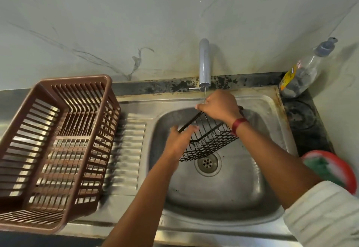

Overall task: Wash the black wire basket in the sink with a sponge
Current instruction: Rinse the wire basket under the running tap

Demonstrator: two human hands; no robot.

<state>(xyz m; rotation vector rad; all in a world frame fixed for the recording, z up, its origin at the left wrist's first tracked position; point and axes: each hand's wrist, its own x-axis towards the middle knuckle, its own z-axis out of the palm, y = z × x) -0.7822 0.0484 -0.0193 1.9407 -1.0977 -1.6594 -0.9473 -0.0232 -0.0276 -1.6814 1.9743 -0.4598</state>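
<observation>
While bent over the stainless steel sink [268,114], holds the black wire basket [210,139] up off the basin floor, tilted, with its lowest corner hanging close over the drain [207,162]. Grips the basket's far top rim with the right hand [220,106], fingers curled down over the wire, right under the thin stream from the grey faucet [204,62]. Reaches in with the left hand [179,139] at the near left rim, fingers stretched out and blurred against the wire; cannot tell whether clasping it or only touching. Shows a small rectangular basket of thin black wire: a thicker rod round the top, a grid of close squares on the sides and bottom, open enough to see the steel through it. Wears a dark red band [239,126] on the right wrist. Has a green sponge [320,167], blurred, lying in a red-rimmed round dish [348,174] at the sink's right edge, a brown plastic dish rack [58,149] on the ribbed drainboard [126,139], and a clear pump bottle [303,71] in the back right corner.
</observation>
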